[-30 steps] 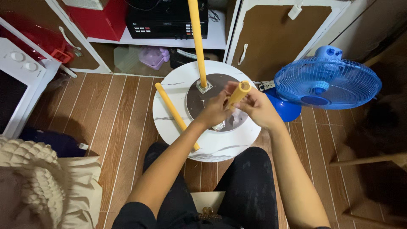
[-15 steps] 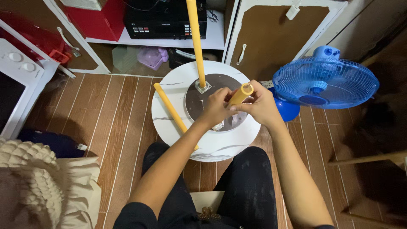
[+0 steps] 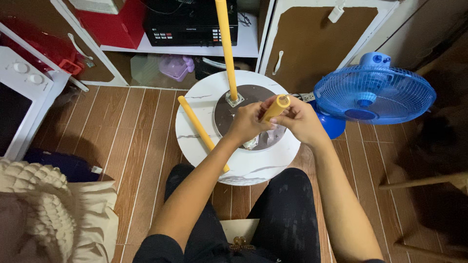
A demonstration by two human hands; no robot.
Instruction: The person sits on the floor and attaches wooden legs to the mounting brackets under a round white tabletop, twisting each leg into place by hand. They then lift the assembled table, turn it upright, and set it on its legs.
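Observation:
A round white tabletop lies upside down on the floor, with a dark round metal plate in its middle. One yellow leg stands upright, fixed in the plate. A second yellow leg lies loose across the tabletop's left side. My left hand and my right hand both grip a third yellow leg, held upright over the plate, its end pointing at me. The lower part of that leg is hidden by my hands.
A blue electric fan stands at the right, close to my right hand. Behind the tabletop is a white shelf unit with a black appliance and a red box. A white appliance sits left, a cream cushion near left.
The held leg and both hands stay over the plate; my hands have shifted slightly on the leg. The other legs have not moved.

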